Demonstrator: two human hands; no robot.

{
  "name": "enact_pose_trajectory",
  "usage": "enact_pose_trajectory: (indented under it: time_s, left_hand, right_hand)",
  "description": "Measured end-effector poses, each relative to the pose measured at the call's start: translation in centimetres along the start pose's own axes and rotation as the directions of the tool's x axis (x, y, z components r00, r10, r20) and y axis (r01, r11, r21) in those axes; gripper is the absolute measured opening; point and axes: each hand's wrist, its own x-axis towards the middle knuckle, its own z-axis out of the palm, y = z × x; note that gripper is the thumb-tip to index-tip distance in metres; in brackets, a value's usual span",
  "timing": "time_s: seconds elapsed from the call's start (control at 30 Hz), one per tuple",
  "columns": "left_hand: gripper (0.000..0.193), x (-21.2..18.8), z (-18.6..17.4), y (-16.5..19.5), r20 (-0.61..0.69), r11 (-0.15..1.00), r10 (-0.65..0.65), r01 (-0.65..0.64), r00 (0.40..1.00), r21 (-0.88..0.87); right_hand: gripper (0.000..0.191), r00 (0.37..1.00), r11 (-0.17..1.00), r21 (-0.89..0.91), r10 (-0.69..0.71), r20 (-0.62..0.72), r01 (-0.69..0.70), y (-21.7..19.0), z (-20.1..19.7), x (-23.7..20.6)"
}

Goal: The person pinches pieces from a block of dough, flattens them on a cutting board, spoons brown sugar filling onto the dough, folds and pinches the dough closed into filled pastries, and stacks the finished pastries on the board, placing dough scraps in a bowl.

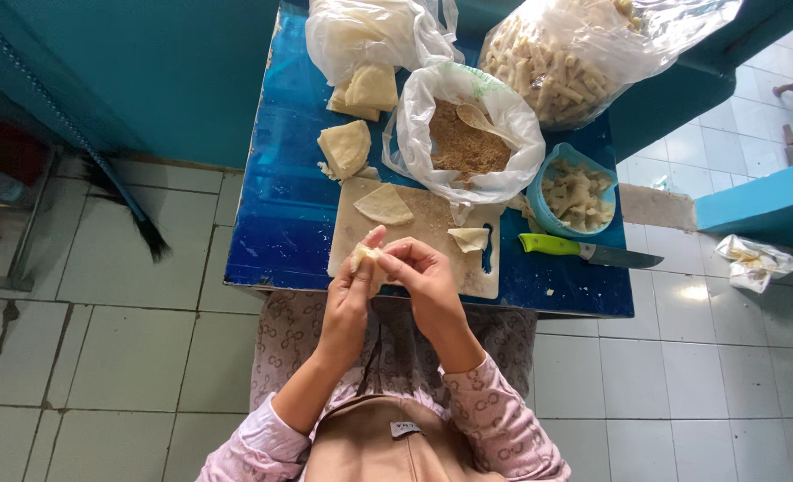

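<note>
Both hands' grip closed around, seemingly, a folded wrapper.

In front of you the blue bench carries a pale cutting board, a green-handled knife, a blue bowl, loose dough wrappers, and three plastic bags.

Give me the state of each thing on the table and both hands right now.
Left hand: pinching a dough piece.
Right hand: fingers on the same piece.
Crumb bag: open, spoon inside.
Blue bowl: partly filled.
Knife: lying flat, unheld.
Cutting board: holds two wrappers.
</note>
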Motion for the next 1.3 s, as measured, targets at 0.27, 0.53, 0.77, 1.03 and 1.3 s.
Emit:
enact_pose_trajectory:
  time_s: [0.27,0.53,0.77,1.03,1.3]
  left_hand:
    - [0.041,0.4,-0.4,0.4,-0.047,0.976,-0.014,0.003,0.999,-0.216]
    - [0.040,0.6,-0.4,-0.4,-0.068,0.970,-0.022,0.005,0.997,-0.241]
    - [0.046,0.4,-0.6,0.0,0.012,0.995,0.095,-0.095,0.995,-0.009]
    - [0.034,0.7,-0.7,0.5,-0.239,0.932,0.103,-0.177,0.966,-0.316]
    - [0.022,1.5,-3.6,1.0,-0.200,0.995,-0.041,0.021,0.979,-0.102]
  right_hand:
    - [0.014,0.970,0.824,0.516,0.232,0.067,-0.233,0.0,-0.1,-0.1]
    - [0.015,0.983,0.895,0.408,0.176,0.055,-0.183,0.9,0.8,-0.1]
    - [0.016,0.996,0.966,0.243,0.085,0.008,-0.084,0.9,1.6,-0.3]
    - [0.011,0.979,0.805,0.576,0.201,-0.046,-0.138,0.9,0.5,0.8]
    - [0.007,0.901,0.936,-0.137,-0.351,-0.257,0.325,-1.7,1.0,-0.1]
